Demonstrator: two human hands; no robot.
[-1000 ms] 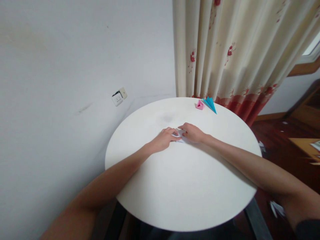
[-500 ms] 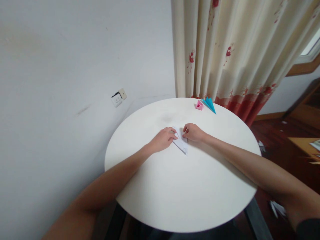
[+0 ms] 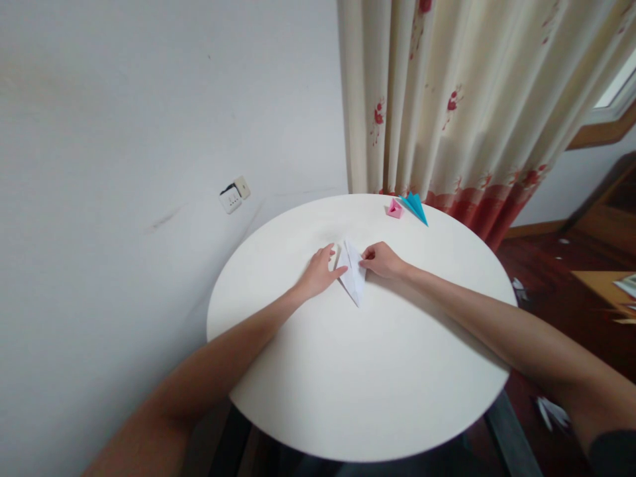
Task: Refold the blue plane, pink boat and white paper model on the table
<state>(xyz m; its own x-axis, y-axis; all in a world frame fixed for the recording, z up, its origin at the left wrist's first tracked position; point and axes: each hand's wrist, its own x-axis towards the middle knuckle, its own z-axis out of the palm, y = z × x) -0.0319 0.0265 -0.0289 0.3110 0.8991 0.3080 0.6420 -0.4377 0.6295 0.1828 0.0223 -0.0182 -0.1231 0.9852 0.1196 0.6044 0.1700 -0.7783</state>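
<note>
A folded sheet of white paper [image 3: 354, 275], shaped like a narrow kite with a crease down its middle, lies on the round white table [image 3: 368, 377]. Its sharp lower tip points toward me. At the paper's left edge is my left hand [image 3: 320, 270], fingers spread and the thumb touching the paper. My right hand [image 3: 381, 259] pinches the right edge between thumb and curled fingers.
Toward the table's far edge sit a small pink folded paper piece [image 3: 394, 209] and a blue paper plane [image 3: 415, 207]. Behind them hangs a flowered curtain [image 3: 447, 132]. A wall with a socket [image 3: 230, 198] stands on the left.
The white paper has turned a little and shifted left, its lower tip moving left. My left hand has opened from a pinch, its fingers now spread. My right hand stays at the right edge.
</note>
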